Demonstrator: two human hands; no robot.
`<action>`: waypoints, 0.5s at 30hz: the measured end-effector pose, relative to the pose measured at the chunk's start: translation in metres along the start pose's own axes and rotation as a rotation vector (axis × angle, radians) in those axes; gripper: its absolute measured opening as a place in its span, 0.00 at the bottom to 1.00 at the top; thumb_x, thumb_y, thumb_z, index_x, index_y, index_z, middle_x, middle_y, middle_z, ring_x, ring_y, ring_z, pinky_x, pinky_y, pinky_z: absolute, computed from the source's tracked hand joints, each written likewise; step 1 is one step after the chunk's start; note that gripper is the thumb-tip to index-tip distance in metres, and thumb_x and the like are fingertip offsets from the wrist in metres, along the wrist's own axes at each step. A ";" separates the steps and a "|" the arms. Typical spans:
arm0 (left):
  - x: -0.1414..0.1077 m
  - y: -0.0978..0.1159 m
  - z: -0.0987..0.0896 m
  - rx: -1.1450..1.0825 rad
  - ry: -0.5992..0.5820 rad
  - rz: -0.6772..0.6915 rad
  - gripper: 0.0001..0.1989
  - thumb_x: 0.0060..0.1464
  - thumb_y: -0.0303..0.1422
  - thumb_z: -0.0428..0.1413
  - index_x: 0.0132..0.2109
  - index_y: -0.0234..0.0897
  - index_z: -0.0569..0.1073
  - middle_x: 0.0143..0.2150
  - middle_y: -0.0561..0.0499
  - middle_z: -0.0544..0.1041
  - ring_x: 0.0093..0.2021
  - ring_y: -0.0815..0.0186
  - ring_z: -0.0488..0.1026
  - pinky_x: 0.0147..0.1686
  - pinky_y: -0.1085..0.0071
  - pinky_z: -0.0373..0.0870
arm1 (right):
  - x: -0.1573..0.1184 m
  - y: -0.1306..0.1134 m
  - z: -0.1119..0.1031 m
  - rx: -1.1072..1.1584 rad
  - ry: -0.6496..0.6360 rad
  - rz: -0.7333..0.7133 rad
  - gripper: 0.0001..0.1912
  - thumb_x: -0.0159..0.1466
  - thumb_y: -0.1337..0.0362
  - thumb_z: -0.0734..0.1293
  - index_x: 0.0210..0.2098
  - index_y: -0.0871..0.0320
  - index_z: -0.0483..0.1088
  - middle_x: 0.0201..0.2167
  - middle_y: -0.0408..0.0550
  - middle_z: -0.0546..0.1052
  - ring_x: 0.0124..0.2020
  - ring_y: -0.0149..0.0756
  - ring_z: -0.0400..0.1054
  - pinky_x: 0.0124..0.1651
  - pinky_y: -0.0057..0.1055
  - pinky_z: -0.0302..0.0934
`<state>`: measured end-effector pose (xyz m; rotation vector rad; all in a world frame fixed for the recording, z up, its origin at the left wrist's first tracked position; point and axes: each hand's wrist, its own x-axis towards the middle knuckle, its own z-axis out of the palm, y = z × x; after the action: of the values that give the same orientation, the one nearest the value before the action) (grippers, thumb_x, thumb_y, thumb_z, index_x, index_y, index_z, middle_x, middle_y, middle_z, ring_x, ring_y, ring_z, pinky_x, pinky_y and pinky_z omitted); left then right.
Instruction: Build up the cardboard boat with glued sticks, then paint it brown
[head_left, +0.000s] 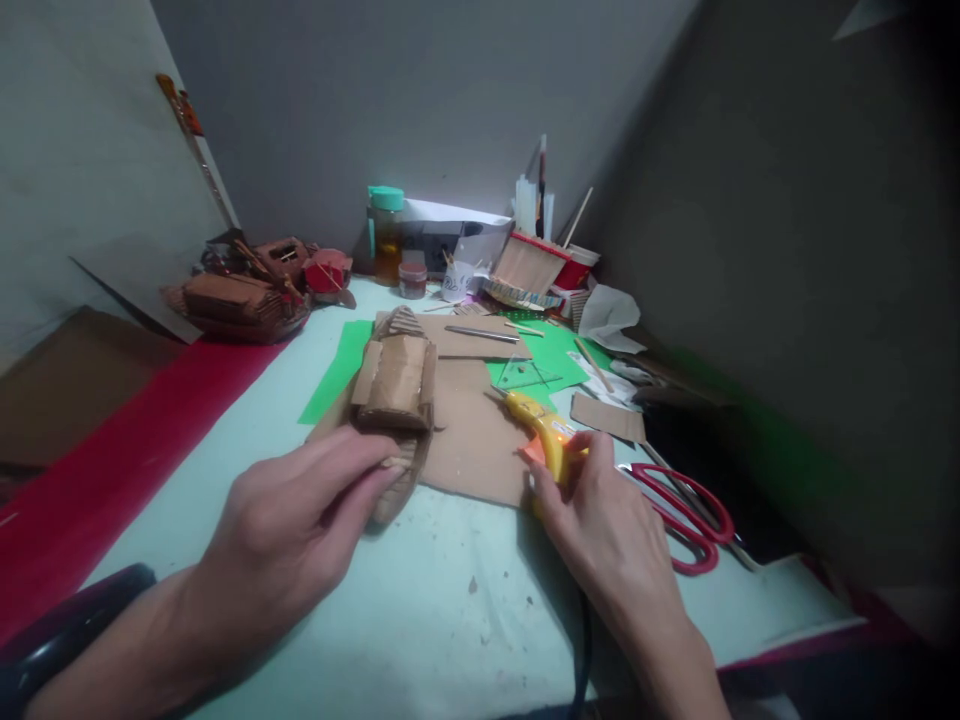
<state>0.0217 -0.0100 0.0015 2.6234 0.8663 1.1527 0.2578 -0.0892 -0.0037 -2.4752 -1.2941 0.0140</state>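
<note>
A cardboard boat model point(397, 380) with a curved cabin lies on brown cardboard, its near end beside my left hand point(300, 515). The thumb and forefinger of that hand are pinched on a small light-coloured piece point(395, 462) over the boat's near end. My right hand point(600, 510) has its fingers closed around the handle of a yellow hot glue gun point(551, 428), whose nozzle points away and to the left, over the cardboard sheet point(472, 440). Part of the glue gun's handle is hidden behind my fingers.
Red-handled scissors point(697, 515) lie right of my right hand. Green paper point(337, 370), a small set square point(525, 373) and a metal rod point(481, 333) lie beyond. A bottle point(387, 235), a jar point(412, 281) and brown models point(240, 300) stand at the back. A black cord point(583, 650) hangs near the front edge.
</note>
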 end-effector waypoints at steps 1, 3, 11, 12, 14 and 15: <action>0.000 0.000 0.000 -0.005 0.002 -0.002 0.09 0.64 0.26 0.57 0.49 0.41 0.73 0.40 0.51 0.83 0.40 0.66 0.80 0.43 0.74 0.74 | 0.000 0.000 0.000 0.023 0.006 0.001 0.10 0.67 0.58 0.66 0.39 0.54 0.60 0.25 0.45 0.72 0.25 0.43 0.70 0.27 0.30 0.46; -0.001 -0.002 0.000 -0.018 0.020 0.008 0.08 0.64 0.26 0.58 0.48 0.41 0.73 0.39 0.51 0.82 0.39 0.66 0.80 0.42 0.74 0.74 | -0.001 0.002 0.003 0.086 0.028 0.011 0.09 0.65 0.62 0.65 0.37 0.53 0.58 0.24 0.42 0.69 0.23 0.40 0.66 0.27 0.30 0.46; 0.000 -0.008 0.005 -0.047 0.105 0.108 0.09 0.64 0.24 0.56 0.48 0.41 0.73 0.37 0.54 0.81 0.38 0.69 0.79 0.39 0.78 0.74 | -0.013 0.015 0.008 0.507 0.225 0.030 0.16 0.62 0.47 0.63 0.38 0.51 0.56 0.31 0.45 0.72 0.29 0.40 0.71 0.30 0.35 0.65; 0.000 -0.008 0.005 -0.041 0.105 0.110 0.09 0.64 0.24 0.56 0.48 0.41 0.73 0.37 0.54 0.81 0.37 0.70 0.79 0.38 0.78 0.74 | -0.016 0.016 0.006 0.588 0.237 0.028 0.18 0.62 0.46 0.64 0.39 0.51 0.57 0.33 0.47 0.73 0.31 0.41 0.72 0.32 0.35 0.68; -0.001 -0.008 0.005 -0.028 0.105 0.109 0.08 0.64 0.25 0.56 0.49 0.41 0.73 0.37 0.53 0.81 0.37 0.70 0.79 0.37 0.78 0.73 | -0.021 0.016 0.000 0.783 0.221 0.059 0.21 0.59 0.45 0.68 0.40 0.51 0.60 0.33 0.47 0.74 0.32 0.41 0.74 0.32 0.34 0.69; -0.001 -0.008 0.005 -0.022 0.104 0.109 0.08 0.64 0.25 0.57 0.49 0.40 0.73 0.37 0.53 0.81 0.37 0.69 0.80 0.37 0.77 0.73 | -0.024 0.015 -0.004 0.880 0.192 0.098 0.22 0.58 0.45 0.71 0.39 0.52 0.62 0.32 0.46 0.74 0.31 0.41 0.73 0.30 0.32 0.67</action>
<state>0.0207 -0.0036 -0.0057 2.6421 0.7316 1.3279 0.2561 -0.1178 -0.0081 -1.7219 -0.8233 0.2946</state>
